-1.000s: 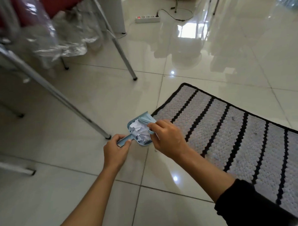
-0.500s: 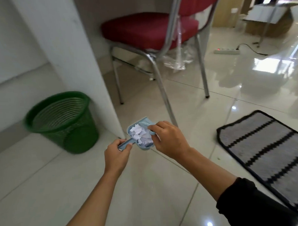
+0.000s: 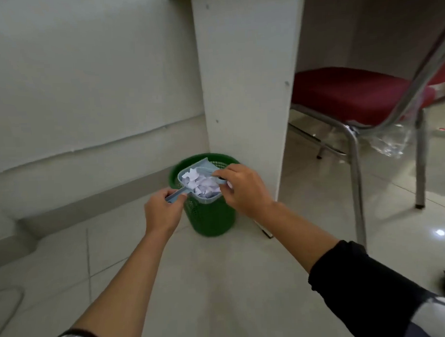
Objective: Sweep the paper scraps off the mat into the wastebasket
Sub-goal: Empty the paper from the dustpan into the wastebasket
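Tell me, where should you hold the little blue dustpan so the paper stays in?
Hold the dustpan by its thin handle, coming from the near side, as the left hand does. The handle sticks out toward the person, and the tray stays level over the green wastebasket.

- the dustpan (image 3: 200,180) and hands are hiding much of the wastebasket (image 3: 213,216) rim.
- the right edge is cutting off the red chair (image 3: 345,93).

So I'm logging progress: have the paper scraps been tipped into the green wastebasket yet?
No, the paper scraps lie heaped in the blue dustpan, held level above the green wastebasket.
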A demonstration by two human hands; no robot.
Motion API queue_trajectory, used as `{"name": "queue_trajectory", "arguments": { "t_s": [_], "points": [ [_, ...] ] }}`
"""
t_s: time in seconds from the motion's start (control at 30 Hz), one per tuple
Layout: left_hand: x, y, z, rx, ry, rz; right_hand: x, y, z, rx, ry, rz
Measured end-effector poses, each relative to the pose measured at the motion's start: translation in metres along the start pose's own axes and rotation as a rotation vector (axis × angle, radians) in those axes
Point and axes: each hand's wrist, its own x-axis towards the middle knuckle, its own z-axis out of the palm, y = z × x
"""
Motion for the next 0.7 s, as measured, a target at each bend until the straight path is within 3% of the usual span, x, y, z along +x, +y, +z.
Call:
{"name": "queue_trajectory", "arguments": {
  "t_s": [0.23,0.4,0.53,0.7],
  "points": [
    [0.070,-0.009,0.015,0.082,0.004,0.019,0.048,0.035,0.056,0.154,0.121,0.190],
    [0.095,-0.026,0.033,0.460,-0.038,0.280,0.052,0.059,0.075,0.170,0.095,0.311],
    [0.092,-0.031,0.041,0.744,-0.068,0.445,0.040,0.064,0.086,0.147,0.025,0.252],
    [0.089,-0.035,0.042,0.900,-0.019,0.530,0.025,0.068,0.097,0.099,0.006,0.159]
  ]
}}
